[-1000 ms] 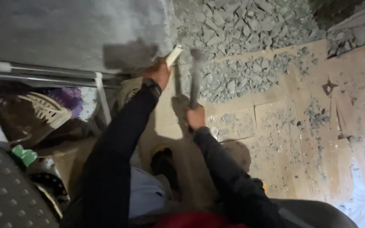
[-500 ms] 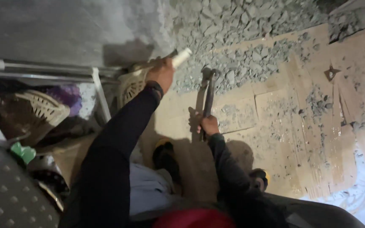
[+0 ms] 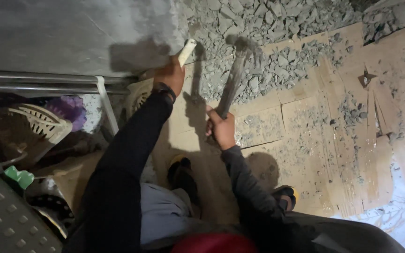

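Observation:
My left hand (image 3: 170, 75) is closed around a pale chisel (image 3: 186, 49) whose tip points up at the grey concrete wall (image 3: 71, 33). My right hand (image 3: 222, 130) grips the wooden handle of a hammer (image 3: 233, 79); its head is raised and blurred near the rubble. Both arms wear dark sleeves. The hammer head sits to the right of the chisel, apart from it. My feet in dark sandals (image 3: 181, 171) stand on cardboard below.
Grey broken rubble (image 3: 277, 42) is heaped along the wall's foot. Flattened cardboard sheets (image 3: 333, 140) cover the floor to the right. A metal rail (image 3: 43, 82), a beige plastic basket (image 3: 29, 124), a purple item and a green object lie at the left.
The hammer has swung up and away from the chisel, then stays raised beside it. My left hand keeps the chisel at the wall; the view has shifted slightly.

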